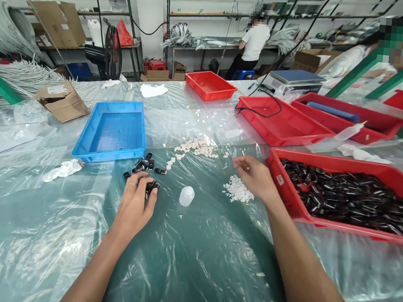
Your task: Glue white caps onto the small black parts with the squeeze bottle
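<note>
My left hand [134, 204] is closed, thumb and fingers around a small shiny black plastic piece [151, 187]. Several similar black pieces [150, 163] lie loose just beyond its fingertips. Over to the right, my right hand [254, 175] hovers beside a pile of tiny white parts [237, 189]. Its fingertips are drawn together; whatever they pinch, if anything, is too small to make out. Between the hands a small translucent white cup [186, 196] sits on the plastic-covered table. Pale flat bits [197, 147] are scattered farther back.
A blue tray [141, 129] stands at left. On the right, a red bin [279, 188] holds many black pieces, with more red trays [260, 118] behind. A scale [294, 79], a carton [62, 103] and a fan [112, 51] are farther off. A person [255, 40] sits at the back bench.
</note>
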`<move>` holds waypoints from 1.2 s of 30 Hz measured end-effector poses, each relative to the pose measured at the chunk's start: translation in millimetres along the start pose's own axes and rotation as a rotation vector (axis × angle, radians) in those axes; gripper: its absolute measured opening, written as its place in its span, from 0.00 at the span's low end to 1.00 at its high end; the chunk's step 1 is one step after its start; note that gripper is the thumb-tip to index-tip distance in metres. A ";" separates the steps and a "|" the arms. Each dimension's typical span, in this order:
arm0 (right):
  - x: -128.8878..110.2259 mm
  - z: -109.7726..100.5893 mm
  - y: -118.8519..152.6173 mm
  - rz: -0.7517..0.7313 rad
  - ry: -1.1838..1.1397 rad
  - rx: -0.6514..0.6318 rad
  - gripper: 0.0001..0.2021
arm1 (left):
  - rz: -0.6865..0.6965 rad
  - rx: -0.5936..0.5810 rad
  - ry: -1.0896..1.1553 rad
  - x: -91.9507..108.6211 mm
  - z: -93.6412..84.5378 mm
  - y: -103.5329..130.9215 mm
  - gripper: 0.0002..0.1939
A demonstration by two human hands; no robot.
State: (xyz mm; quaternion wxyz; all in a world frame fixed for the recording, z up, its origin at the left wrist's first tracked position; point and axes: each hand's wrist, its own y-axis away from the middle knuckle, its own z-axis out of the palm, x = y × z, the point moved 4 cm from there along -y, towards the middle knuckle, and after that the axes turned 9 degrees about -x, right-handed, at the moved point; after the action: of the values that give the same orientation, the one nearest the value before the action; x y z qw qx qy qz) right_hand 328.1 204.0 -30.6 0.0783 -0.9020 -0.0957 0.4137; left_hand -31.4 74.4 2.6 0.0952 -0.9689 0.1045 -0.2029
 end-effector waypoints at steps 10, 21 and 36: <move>26.7 10.9 -5.3 0.137 0.346 -0.044 0.11 | 0.274 -0.124 0.036 33.4 14.7 8.1 0.17; -100.6 16.4 47.1 -0.286 0.064 -0.259 0.11 | 0.162 -0.071 0.442 42.9 -2.8 22.6 0.13; -114.0 46.4 58.0 -0.363 -0.140 -0.458 0.22 | 0.051 -0.175 0.832 39.6 -1.2 13.7 0.11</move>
State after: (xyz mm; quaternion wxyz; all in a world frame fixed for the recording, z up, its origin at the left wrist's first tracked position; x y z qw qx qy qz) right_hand 226.2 123.6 10.0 -0.0610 -0.8336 -0.3514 0.4217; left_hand 1.3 51.6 15.3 -0.0327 -0.8061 0.1750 -0.5644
